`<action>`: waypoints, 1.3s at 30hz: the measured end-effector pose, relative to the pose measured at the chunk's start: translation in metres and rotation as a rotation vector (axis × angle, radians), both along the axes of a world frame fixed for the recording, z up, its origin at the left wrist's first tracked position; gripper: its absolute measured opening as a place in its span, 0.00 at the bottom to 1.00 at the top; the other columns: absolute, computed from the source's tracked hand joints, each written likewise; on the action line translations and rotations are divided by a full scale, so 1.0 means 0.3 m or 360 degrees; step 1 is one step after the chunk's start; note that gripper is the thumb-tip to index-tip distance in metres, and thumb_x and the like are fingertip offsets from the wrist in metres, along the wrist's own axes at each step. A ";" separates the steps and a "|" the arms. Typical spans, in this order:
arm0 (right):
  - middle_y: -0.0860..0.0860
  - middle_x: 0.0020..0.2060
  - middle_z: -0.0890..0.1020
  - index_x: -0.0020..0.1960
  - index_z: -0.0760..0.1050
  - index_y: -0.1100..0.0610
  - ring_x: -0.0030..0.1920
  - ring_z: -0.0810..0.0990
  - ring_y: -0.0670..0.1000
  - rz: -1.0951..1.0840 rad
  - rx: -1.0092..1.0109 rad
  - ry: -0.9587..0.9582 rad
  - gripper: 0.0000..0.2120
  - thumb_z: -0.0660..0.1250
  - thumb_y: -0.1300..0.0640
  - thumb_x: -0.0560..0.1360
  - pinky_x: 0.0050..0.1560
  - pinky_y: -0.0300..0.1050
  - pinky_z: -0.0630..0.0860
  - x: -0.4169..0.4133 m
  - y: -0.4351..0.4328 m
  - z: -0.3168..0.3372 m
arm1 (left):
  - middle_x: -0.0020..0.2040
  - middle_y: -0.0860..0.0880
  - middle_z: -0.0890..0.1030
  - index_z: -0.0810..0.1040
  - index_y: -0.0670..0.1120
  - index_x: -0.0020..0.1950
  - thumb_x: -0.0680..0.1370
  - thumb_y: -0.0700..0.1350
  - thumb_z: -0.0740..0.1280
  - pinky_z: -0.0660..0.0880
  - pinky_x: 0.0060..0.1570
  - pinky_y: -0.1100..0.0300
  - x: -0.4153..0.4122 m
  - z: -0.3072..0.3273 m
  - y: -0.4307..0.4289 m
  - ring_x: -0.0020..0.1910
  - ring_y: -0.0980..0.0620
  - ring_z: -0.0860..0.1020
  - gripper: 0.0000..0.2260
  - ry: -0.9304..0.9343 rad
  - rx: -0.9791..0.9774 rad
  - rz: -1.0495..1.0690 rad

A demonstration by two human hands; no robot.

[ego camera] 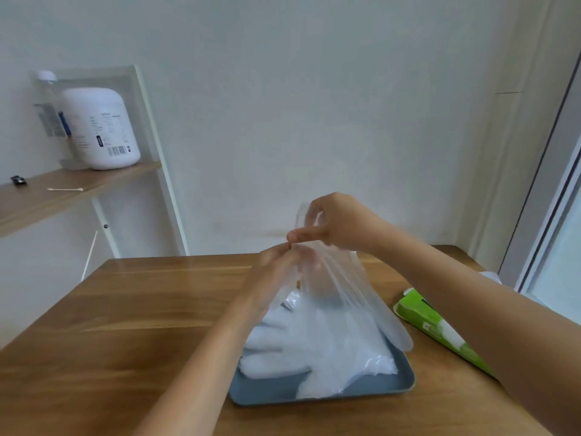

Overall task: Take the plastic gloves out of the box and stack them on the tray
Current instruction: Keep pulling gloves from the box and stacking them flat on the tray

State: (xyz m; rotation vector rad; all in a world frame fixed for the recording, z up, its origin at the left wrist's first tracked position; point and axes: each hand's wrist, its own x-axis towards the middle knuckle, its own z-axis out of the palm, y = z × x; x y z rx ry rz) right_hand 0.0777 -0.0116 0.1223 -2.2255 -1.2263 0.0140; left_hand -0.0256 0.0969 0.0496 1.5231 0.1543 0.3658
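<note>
Clear glove (345, 294) hanging above glove stack (314, 357) on grey-blue tray (314, 401); green box (440, 328) (lying flat) right.

glove (345, 297) between hands (278, 272) (334, 226), above tray (371, 392)

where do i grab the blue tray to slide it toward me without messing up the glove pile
Take the tray by its near rim, coming from the front. That raised lip is bare there, while the stacked gloves cover the far and left parts, and the held glove pinched by the right hand hangs above the far side.
</note>
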 end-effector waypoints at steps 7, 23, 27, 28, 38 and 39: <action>0.49 0.28 0.80 0.38 0.80 0.56 0.26 0.73 0.43 0.0159 0.0034 0.0113 0.07 0.74 0.54 0.71 0.28 0.30 0.66 0.044 0.033 0.012 | 0.40 0.44 0.84 0.83 0.41 0.43 0.74 0.36 0.71 0.75 0.41 0.63 -0.005 -0.012 0.109 0.42 0.52 0.80 0.02 0.0057 0.0394 0.0435; 0.42 0.39 0.85 0.44 0.83 0.46 0.37 0.81 0.44 -0.0073 0.0269 -0.0086 0.07 0.75 0.57 0.70 0.40 0.39 0.77 0.055 -0.254 -0.361 | 0.40 0.53 0.82 0.81 0.47 0.41 0.73 0.46 0.71 0.55 0.74 0.58 -0.154 -0.227 0.137 0.47 0.57 0.78 0.03 -0.0520 0.2284 0.0564; 0.36 0.50 0.82 0.38 0.75 0.37 0.45 0.83 0.47 -0.0045 0.0025 0.0000 0.14 0.74 0.56 0.71 0.48 0.45 0.78 0.058 -0.308 -0.498 | 0.41 0.57 0.83 0.84 0.49 0.40 0.75 0.48 0.67 0.52 0.75 0.58 -0.134 -0.323 0.101 0.52 0.57 0.78 0.08 -0.0414 0.2359 0.0333; 0.34 0.51 0.80 0.36 0.74 0.37 0.44 0.82 0.48 -0.0052 -0.0002 0.0030 0.14 0.74 0.55 0.70 0.48 0.46 0.78 0.063 -0.312 -0.523 | 0.40 0.58 0.83 0.84 0.49 0.39 0.74 0.47 0.69 0.51 0.76 0.59 -0.133 -0.340 0.100 0.52 0.57 0.78 0.06 -0.0403 0.2393 0.0305; 0.34 0.57 0.76 0.37 0.73 0.39 0.38 0.78 0.48 -0.0022 -0.0087 0.0083 0.18 0.73 0.61 0.69 0.39 0.37 0.72 0.070 -0.334 -0.601 | 0.46 0.56 0.84 0.85 0.48 0.43 0.72 0.43 0.55 0.46 0.75 0.58 -0.163 -0.381 0.104 0.60 0.59 0.72 0.17 -0.0171 0.2247 0.0364; 0.34 0.58 0.76 0.37 0.72 0.38 0.39 0.79 0.46 -0.0013 -0.0085 0.0071 0.18 0.72 0.62 0.68 0.40 0.37 0.72 0.067 -0.332 -0.601 | 0.47 0.56 0.83 0.84 0.47 0.45 0.72 0.43 0.52 0.45 0.75 0.61 -0.159 -0.368 0.103 0.60 0.59 0.72 0.19 -0.0157 0.2137 0.0434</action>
